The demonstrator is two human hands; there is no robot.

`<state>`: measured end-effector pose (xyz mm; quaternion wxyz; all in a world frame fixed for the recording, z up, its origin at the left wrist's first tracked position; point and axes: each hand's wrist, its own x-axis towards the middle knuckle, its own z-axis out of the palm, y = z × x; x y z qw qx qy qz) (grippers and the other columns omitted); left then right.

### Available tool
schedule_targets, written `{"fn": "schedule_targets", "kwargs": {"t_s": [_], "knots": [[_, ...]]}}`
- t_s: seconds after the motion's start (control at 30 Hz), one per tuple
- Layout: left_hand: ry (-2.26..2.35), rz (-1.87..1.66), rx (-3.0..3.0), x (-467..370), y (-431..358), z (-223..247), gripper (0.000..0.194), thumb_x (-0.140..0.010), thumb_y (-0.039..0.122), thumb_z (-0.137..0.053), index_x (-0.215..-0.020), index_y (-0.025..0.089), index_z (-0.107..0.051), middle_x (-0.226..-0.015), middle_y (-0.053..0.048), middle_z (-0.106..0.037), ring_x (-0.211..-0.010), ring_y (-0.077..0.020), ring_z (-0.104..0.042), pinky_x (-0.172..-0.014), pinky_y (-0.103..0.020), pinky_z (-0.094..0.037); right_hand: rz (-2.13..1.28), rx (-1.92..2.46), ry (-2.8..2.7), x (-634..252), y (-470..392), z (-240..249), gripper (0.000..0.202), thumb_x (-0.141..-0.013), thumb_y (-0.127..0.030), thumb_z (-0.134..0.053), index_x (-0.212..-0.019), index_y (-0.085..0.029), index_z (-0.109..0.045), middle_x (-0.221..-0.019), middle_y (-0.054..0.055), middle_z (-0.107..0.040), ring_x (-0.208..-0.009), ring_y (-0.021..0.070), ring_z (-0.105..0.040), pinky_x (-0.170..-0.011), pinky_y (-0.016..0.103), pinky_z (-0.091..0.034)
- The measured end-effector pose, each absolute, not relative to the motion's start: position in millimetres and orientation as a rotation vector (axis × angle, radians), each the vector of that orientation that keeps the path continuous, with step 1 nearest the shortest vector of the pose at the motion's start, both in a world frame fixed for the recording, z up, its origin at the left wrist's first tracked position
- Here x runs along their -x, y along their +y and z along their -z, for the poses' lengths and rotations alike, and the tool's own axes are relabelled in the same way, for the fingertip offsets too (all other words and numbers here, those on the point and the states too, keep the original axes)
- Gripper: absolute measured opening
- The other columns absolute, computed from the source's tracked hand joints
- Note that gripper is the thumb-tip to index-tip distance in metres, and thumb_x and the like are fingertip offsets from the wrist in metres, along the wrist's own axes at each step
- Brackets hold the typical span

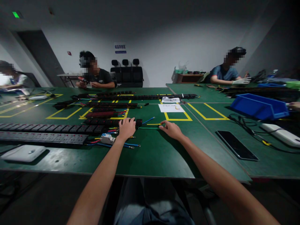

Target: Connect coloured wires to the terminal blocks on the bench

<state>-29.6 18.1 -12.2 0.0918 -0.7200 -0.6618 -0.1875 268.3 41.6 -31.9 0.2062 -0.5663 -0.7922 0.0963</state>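
Note:
My left hand [127, 128] rests on the end of a black power strip [138, 122], its fingers curled over it. From that end run a blue wire [148, 120], a yellow wire [153, 124] and a green wire [148, 128]. My right hand [170, 128] pinches the tips of the yellow and green wires. To the left lie a long black socket strip [47, 127] and a grey socket strip [42, 137]. A white and blue breaker [107, 138] with red and blue wires sits just left of my left wrist.
A white power bank [24, 153] lies front left. A black phone [236, 144], a blue bin [259, 106], cables and a white device [281, 134] are on the right. Papers [171, 108] and more strips [112, 105] lie beyond my hands. People sit across the table.

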Motion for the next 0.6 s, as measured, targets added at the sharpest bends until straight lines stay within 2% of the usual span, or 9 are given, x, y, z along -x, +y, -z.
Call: {"fn": "schedule_targets", "kwargs": {"t_s": [0.3,0.6], "knots": [[-1.954,0.549,2.149,30.8,19.7,13.1,0.045,-0.104,0.034,-0.035,-0.14,0.022,-0.06,-0.14,-0.015,-0.062,-0.134,-0.0307,-0.05,-0.115,-0.056,-0.032,-0.267,1.602,-2.183,-269.0,46.2,35.5,0.035,-0.099,-0.052,-0.056,-0.118,-0.025,-0.067,-0.083,0.001,-0.072,-0.075,0.0177,-0.065,-0.058,0.025,-0.032],[-1.945,0.552,2.147,31.4,19.1,11.7,0.046,-0.104,0.035,-0.034,-0.139,0.024,-0.062,-0.14,-0.015,-0.062,-0.133,-0.0307,-0.051,-0.114,-0.055,-0.033,-0.261,1.612,-2.193,-268.4,45.0,32.4,0.035,-0.1,-0.052,-0.055,-0.119,-0.026,-0.067,-0.087,0.002,-0.074,-0.076,0.0184,-0.065,-0.059,0.026,-0.033]]}}
